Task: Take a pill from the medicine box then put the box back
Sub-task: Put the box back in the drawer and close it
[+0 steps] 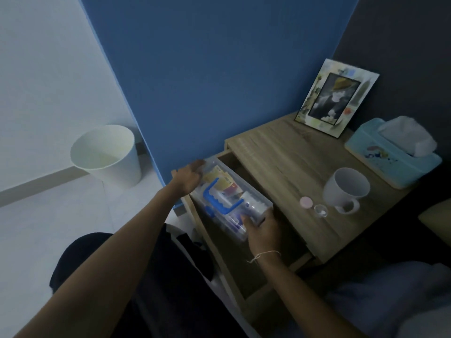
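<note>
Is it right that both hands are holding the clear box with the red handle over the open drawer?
Not quite. The head view shows the left hand and right hand holding the clear box over the open drawer, but its handle is blue.

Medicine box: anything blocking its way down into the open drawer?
Nothing visible. Left hand and right hand hold the medicine box by its ends over the open drawer; the visible drawer space looks bare, though dim.

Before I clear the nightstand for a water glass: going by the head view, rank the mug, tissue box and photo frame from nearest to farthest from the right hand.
From the right hand, on the medicine box's near end:
1. Mug, on the nightstand top, closest to the hand.
2. Tissue box, right edge, beyond the mug.
3. Photo frame, at the back by the wall.
</note>
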